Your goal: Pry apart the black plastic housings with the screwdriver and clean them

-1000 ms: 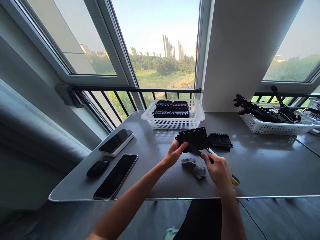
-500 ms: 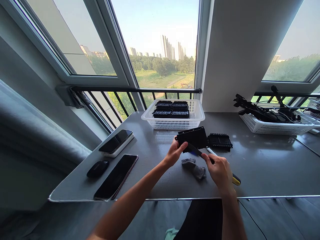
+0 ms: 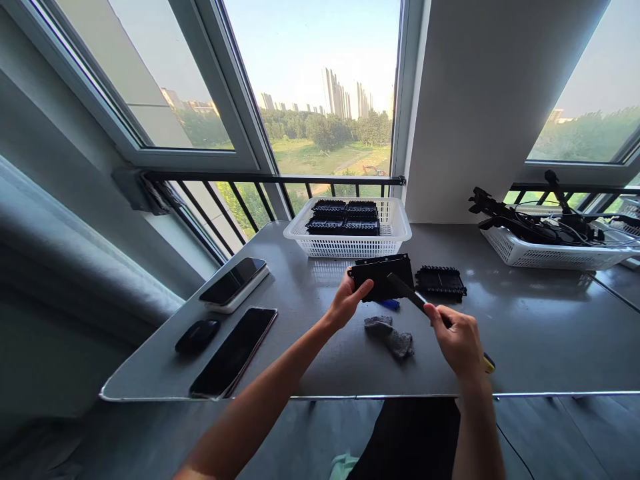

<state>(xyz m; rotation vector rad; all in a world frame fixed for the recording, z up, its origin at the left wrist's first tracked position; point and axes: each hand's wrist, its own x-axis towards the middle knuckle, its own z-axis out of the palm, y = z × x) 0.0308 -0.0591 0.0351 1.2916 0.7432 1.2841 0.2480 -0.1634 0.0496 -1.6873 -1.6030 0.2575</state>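
Observation:
My left hand (image 3: 346,301) is closed on the left edge of a flat, black rectangular plastic part (image 3: 375,279), thumb on its near face. My right hand (image 3: 456,337) wraps round a flat file (image 3: 411,293) with a long dark blade; a yellow handle end (image 3: 489,363) shows behind the wrist. The blade's tip overlaps the part's face; whether it touches I cannot tell. Beneath the hands lies a crumpled grey cloth (image 3: 393,337), and a blue object (image 3: 390,305) is partly hidden under the part. A similar black part with toothed edges (image 3: 441,282) lies to the right.
A white basket (image 3: 350,248) holding several black toothed parts stands at the back by the railing. Another white basket (image 3: 545,257) with black gear and cables is at far right. Two phones (image 3: 234,353) (image 3: 234,283) and a black mouse-shaped object (image 3: 197,337) lie on the left.
My right hand has drawn the file right and slightly down, so its tip now shows over the part's face. My left hand keeps the part nearly in place.

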